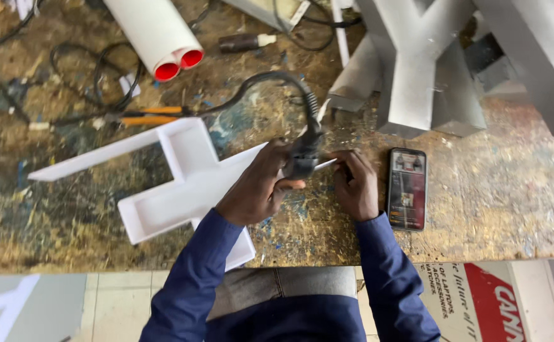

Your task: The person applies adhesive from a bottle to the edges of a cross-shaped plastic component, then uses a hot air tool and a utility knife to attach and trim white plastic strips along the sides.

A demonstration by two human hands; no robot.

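the person's blue sleeves (194,278) come up from the lower edge, and from them the two hands meet over the worn bench (492,190). the left hand (258,187) is curled tight round a dark corded tool (302,158), whose black cable (270,79) arcs up and away behind it. the right hand (356,187) is closed too, its fingers pinching a thin white strip (324,164) right at the tool's tip. just left of the hands, touching the left wrist's shadow, lies a white channel-letter tray (175,183), open side up. a phone (407,188) rests just beside the right hand, screen lit. farther out are grey metal letters (416,69), a white tube with red inside (160,38), orange-handled pliers (150,116) and loose wires (68,76). the risk, as i judge it, is the fingertips sitting so near the tool's working end: a slip could catch them. the cable could also snag the grey letters or drag across the phone.
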